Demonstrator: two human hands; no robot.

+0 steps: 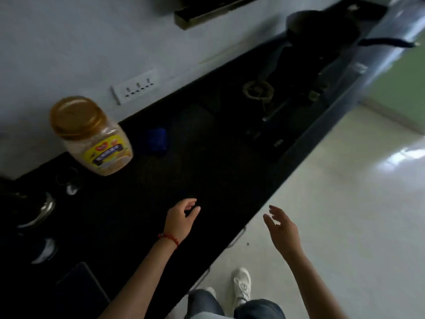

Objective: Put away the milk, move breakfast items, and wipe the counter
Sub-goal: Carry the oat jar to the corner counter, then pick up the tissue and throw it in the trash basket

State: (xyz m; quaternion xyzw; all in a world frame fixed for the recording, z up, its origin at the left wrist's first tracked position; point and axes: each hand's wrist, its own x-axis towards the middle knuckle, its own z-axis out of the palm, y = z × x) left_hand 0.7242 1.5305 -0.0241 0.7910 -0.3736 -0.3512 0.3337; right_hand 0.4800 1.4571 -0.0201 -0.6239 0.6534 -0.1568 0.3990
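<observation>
Left hand [181,218]: empty, fingers loosely spread above the black counter [207,180]
Right hand [281,227]: empty, fingers spread, beyond counter edge
Gold-lidded jar [92,134]: upright by the wall

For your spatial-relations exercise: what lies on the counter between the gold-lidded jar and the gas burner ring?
In the head view, a blue cloth lies between the jar and the burner ring; the rest of the black counter looks bare.

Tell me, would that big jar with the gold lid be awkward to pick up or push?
Probably manageable. The jar looks like clear plastic, so likely not fragile, and it seems nearly full of pale contents, so fairly heavy. It is tall with a wide lid, so a push near the top might tip it on the counter.
</observation>
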